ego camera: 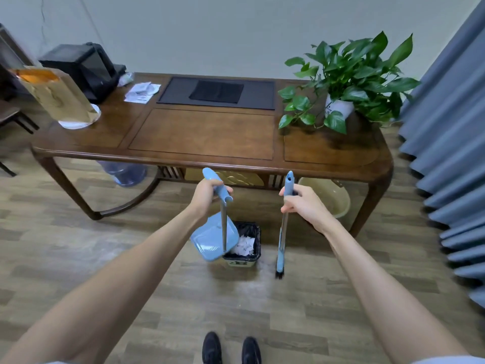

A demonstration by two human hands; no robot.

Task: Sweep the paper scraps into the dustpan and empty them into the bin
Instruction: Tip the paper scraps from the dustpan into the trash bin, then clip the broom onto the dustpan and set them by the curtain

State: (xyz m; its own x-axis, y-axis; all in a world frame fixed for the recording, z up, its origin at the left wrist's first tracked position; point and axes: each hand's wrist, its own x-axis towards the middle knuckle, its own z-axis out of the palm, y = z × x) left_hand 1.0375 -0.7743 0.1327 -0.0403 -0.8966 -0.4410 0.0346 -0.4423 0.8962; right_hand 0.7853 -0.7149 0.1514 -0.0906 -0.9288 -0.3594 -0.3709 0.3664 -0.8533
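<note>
Emptying step in hand, judging by the layout. Everything placed against the bin [242, 244], black-lined, on the wood floor just in front of the long table [210, 151].

Left of the bin: left hand [210, 193] wrapped closed round the blue grip of the dustpan [214, 239], long metal shaft hanging down, pan tipped over the bin's left rim and partly covering the opening. Pan's inside turned away, so contents not visible; cannot tell whether anything clings there.

Inside the bin: paper scraps [246, 246], a white heap showing beside the pan's edge. No scraps seen on the floor around the bin.

Right of the bin: right hand [301, 202] closed round the upper shaft of the broom [282, 243], held near upright, bristles at or just above the floor, apart from the bin.

Task likely near its end. Next move probably calls for a small shake or tap of the pan against the rim, then lifting it clear without catching the liner, and a glance over the floor for strays.
</note>
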